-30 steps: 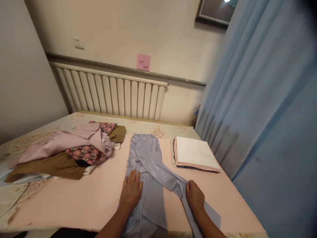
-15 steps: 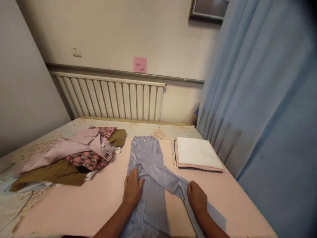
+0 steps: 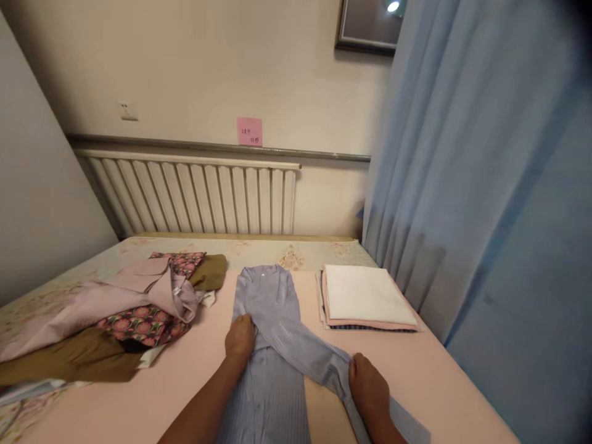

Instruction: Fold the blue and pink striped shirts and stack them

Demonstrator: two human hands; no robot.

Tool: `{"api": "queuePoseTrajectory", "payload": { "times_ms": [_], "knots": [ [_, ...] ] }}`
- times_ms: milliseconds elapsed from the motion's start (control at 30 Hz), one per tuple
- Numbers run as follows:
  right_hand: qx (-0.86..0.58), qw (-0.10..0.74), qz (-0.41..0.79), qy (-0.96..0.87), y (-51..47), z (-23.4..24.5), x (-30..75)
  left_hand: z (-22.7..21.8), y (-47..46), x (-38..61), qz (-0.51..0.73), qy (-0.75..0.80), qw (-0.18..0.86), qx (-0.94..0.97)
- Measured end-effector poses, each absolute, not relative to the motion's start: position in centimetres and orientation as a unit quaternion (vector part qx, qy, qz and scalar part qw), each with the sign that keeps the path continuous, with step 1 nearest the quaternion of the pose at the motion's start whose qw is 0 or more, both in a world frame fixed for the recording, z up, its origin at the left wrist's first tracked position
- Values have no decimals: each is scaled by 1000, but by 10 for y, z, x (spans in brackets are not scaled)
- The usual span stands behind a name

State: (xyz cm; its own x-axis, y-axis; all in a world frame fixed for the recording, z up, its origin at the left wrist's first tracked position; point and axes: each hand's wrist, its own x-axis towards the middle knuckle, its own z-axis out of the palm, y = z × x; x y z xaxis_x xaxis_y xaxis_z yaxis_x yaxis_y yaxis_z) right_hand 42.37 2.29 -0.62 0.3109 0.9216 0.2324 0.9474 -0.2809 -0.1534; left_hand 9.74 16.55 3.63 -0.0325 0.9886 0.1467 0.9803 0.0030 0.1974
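Note:
A light blue ribbed long-sleeved top lies lengthwise on the pink sheet, neck toward the radiator. One sleeve crosses its body diagonally toward the lower right. My left hand rests on the top's left side near the fold, fingers curled against the cloth. My right hand is closed on the lower part of that sleeve.
A loose heap of clothes, lilac, floral and olive, lies at the left. A folded stack with a white piece on top sits at the right. Blue curtains hang along the right side. A radiator lines the far wall.
My left hand has slid up the top toward the neck and its fingers have curled. My right hand has stayed on the sleeve. The view has tilted slightly.

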Motion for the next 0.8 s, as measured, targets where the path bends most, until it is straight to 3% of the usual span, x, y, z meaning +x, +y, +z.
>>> {"api": "queuePoseTrajectory", "payload": {
  "times_ms": [800],
  "knots": [
    [-823,130,-20,-552,22,-2,423,33,157,88,97,671,4,735]
  ]
}}
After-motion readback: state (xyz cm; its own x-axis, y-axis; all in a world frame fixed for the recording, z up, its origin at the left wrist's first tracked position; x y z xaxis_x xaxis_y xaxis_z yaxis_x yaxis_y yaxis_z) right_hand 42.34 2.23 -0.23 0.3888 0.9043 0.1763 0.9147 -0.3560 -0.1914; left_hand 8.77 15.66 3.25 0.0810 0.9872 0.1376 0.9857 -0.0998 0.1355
